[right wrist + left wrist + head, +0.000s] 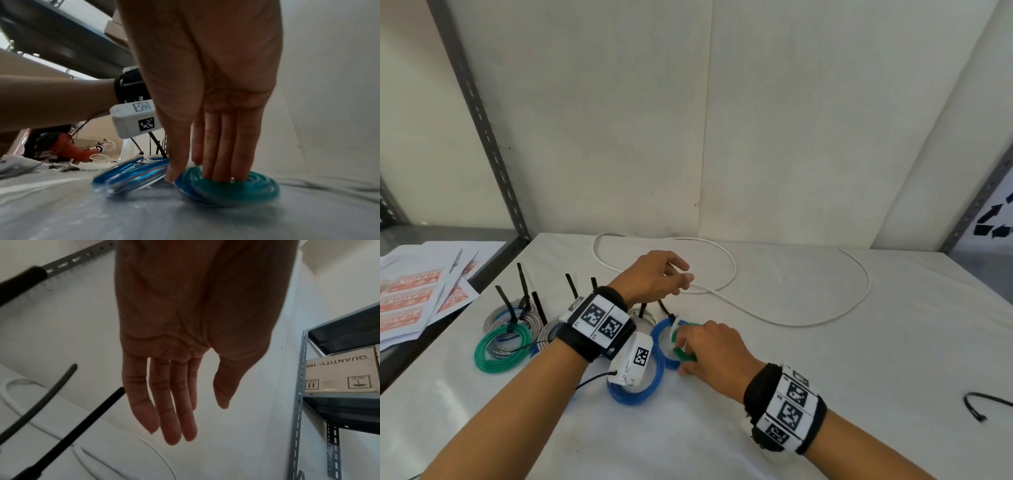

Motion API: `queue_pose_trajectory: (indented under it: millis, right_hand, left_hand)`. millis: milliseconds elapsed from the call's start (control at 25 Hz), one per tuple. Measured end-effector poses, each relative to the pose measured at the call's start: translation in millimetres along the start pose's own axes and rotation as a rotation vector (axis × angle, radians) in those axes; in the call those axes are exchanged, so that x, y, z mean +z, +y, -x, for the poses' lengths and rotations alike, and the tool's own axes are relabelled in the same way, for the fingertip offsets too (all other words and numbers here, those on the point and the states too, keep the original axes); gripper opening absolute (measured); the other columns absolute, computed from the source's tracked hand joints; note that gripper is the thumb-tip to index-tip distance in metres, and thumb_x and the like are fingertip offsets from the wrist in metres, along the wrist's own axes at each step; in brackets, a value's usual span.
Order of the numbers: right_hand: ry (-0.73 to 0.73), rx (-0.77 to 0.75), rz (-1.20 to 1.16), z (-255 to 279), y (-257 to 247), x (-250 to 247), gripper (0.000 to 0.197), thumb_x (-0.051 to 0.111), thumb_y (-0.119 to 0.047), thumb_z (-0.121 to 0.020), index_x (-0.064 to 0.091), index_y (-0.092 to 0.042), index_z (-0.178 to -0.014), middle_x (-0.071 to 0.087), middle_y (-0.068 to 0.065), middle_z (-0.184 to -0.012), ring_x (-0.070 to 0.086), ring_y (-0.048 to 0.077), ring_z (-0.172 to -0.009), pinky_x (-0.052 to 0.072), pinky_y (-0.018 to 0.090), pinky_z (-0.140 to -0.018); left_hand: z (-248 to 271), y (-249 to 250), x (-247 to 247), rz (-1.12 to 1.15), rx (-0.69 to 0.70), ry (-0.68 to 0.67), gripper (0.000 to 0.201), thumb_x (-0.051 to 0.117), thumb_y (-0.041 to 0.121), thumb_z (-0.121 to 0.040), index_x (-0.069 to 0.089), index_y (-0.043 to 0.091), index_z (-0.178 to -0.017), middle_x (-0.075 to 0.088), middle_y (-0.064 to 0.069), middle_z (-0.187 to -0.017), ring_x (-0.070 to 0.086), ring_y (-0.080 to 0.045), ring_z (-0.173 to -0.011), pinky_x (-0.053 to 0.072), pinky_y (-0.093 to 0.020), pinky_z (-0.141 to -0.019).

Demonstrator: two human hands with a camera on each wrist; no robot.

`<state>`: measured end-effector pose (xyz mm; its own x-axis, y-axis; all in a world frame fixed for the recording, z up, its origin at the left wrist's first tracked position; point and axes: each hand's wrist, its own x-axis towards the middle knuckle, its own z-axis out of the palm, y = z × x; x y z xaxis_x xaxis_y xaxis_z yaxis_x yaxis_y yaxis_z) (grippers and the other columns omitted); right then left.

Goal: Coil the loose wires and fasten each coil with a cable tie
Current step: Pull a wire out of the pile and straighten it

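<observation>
A loose white wire (791, 324) lies in wide loops across the white table (825, 394). My left hand (674, 274) hovers over its near loop with relaxed fingers and holds nothing; the left wrist view shows that hand (185, 402) empty above the white wire (90, 457). My right hand (688, 349) grips a small green coil (683, 354) lying on a blue coil (662, 334). In the right wrist view its fingers (222, 162) reach into the green coil (257, 183) and the thumb presses its outer rim. A second blue coil (635, 394) lies nearer me.
Tied coils, green (482, 356) and grey (496, 318), sit at the left with black cable ties (522, 284) sticking up. A loose black cable tie (976, 407) lies at the right. Printed papers (410, 298) lie beyond the left edge. Metal shelf posts (482, 137) flank the table.
</observation>
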<state>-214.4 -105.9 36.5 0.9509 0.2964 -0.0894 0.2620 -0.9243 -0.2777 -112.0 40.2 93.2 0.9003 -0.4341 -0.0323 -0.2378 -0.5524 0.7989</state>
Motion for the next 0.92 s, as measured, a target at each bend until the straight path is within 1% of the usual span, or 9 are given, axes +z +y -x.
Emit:
queue_pose_trajectory:
  millis: [120,240,360,440,520,640,720,800,920]
  right_hand:
    - [-0.11,-0.033,-0.199,2.2,6.9,-22.3,0.022,0.073,-0.015,-0.091,0.071,-0.009,-0.113,0.074,0.006,-0.109,0.069,0.02,-0.099,0.056,0.034,-0.091]
    - [-0.172,0.062,-0.356,-12.5,42.2,-59.5,0.011,0.065,-0.002,-0.094,0.074,-0.006,-0.099,0.076,0.007,-0.097,0.073,0.016,-0.088,0.058,0.025,-0.082]
    - [0.038,0.251,-0.221,-58.7,83.5,-73.1,0.009,0.069,-0.016,-0.093,0.071,-0.012,-0.101,0.07,0.005,-0.099,0.07,0.026,-0.1,0.054,0.028,-0.08]
    - [0.009,0.355,-0.051,-87.5,97.2,-59.4,0.039,0.078,-0.038,-0.086,0.065,-0.013,-0.113,0.065,0.006,-0.112,0.064,0.028,-0.108,0.053,0.035,-0.09]
    - [-0.12,0.403,0.062,-106.5,101.1,-40.8,0.054,0.082,-0.043,-0.081,0.061,-0.011,-0.12,0.064,0.008,-0.118,0.064,0.029,-0.11,0.053,0.038,-0.093]
    - [-0.068,0.308,0.018,-113.2,105.2,-39.2,0.027,0.075,-0.021,-0.089,0.066,-0.01,-0.113,0.069,0.011,-0.115,0.067,0.029,-0.103,0.055,0.032,-0.085]
    - [0.056,0.144,-0.332,-104.3,107.8,-63.9,0.011,0.064,-0.001,-0.093,0.066,-0.005,-0.103,0.072,0.007,-0.093,0.068,0.019,-0.08,0.051,0.017,-0.064]
    - [0.329,0.049,-0.65,-82.5,110.0,-105.1,0.017,0.055,0.014,-0.091,0.067,0.002,-0.094,0.07,-0.007,-0.068,0.061,0.0,-0.058,0.041,0.008,-0.053]
    - [0.935,0.164,-0.843,-52.5,144.9,-154.2,0.014,0.069,-0.008,-0.094,0.068,-0.013,-0.081,0.068,-0.013,-0.063,0.06,-0.004,-0.059,0.046,0.012,-0.059]
  left_hand:
    - [-10.0,7.1,3.7,0.003,-0.019,-0.04,0.023,0.063,0.028,-0.098,0.062,0.014,-0.117,0.076,-0.002,-0.098,0.072,-0.016,-0.089,0.054,-0.026,-0.075]
    - [-30.9,12.0,1.2,0.039,-0.053,-0.046,0.02,0.059,0.017,-0.1,0.063,0.005,-0.116,0.076,-0.008,-0.1,0.069,-0.018,-0.082,0.054,-0.028,-0.073]
    - [-62.2,9.7,-0.1,-0.075,-0.067,-0.004,0.017,0.06,0.01,-0.098,0.064,0.006,-0.114,0.075,-0.01,-0.101,0.066,-0.017,-0.078,0.055,-0.025,-0.068]
    - [-83.7,3.7,4.1,-0.222,-0.081,0.001,0.021,0.062,0.009,-0.095,0.065,0.011,-0.115,0.071,-0.01,-0.111,0.066,-0.02,-0.09,0.056,-0.029,-0.076]
    - [-97.9,-4.9,14.2,-0.445,-0.071,-0.062,0.029,0.065,0.014,-0.094,0.063,0.016,-0.123,0.064,-0.009,-0.128,0.061,-0.023,-0.113,0.05,-0.031,-0.095]
    - [-104.0,-15.6,34.2,-0.611,0.016,-0.215,0.05,0.068,0.023,-0.095,0.05,0.014,-0.141,0.052,-0.008,-0.143,0.049,-0.025,-0.132,0.038,-0.031,-0.106]
    - [-106.8,-17.1,39.3,-0.527,0.161,-0.187,0.04,0.068,0.026,-0.095,0.059,0.011,-0.131,0.062,-0.007,-0.131,0.058,-0.025,-0.121,0.044,-0.035,-0.103]
    - [-111.6,-12.9,29.3,-0.408,0.278,-0.023,0.024,0.06,0.032,-0.1,0.067,0.01,-0.1,0.073,-0.007,-0.097,0.067,-0.024,-0.089,0.052,-0.037,-0.084]
    - [-119.9,-7.0,-11.9,-0.381,0.261,0.32,0.038,0.05,0.037,-0.104,0.063,0.01,-0.081,0.063,-0.006,-0.071,0.062,-0.032,-0.071,0.047,-0.038,-0.067]
